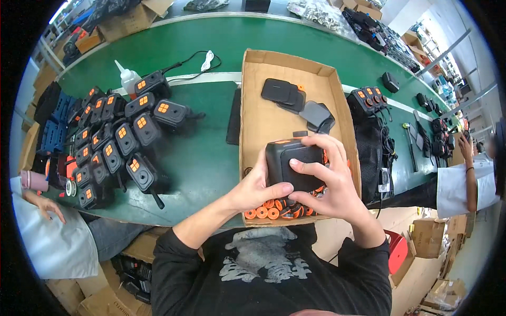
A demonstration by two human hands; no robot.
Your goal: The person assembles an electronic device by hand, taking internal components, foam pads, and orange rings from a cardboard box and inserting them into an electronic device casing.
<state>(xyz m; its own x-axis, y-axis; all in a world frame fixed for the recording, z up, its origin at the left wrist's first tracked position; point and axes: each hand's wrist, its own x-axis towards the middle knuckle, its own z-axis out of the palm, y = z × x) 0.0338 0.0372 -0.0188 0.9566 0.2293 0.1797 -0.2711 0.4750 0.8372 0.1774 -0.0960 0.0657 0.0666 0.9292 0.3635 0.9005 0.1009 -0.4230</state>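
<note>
Above the near end of a shallow cardboard tray (250, 113), both my hands hold a boxy black device (298, 167) with a rounded raised panel facing up. Its upper edge carries an orange strip and a small dark knob. My left hand (252, 185) grips its left side, the thumb along the lower edge. My right hand (333, 180) wraps round the right side, index finger on the panel. Below the device, orange-and-black round knobs (273, 213) lie heaped in the tray, partly hidden. Flat black covers (280, 91) and dark grey plates (316, 115) lie towards its far end.
Several black devices with orange buttons (126, 138) crowd the green table at left, near a white squeeze bottle (127, 78). More devices (366, 101) and black cables (389, 152) lie right of the tray. One person's hand (50, 206) is at left; another person (466, 184) works at right.
</note>
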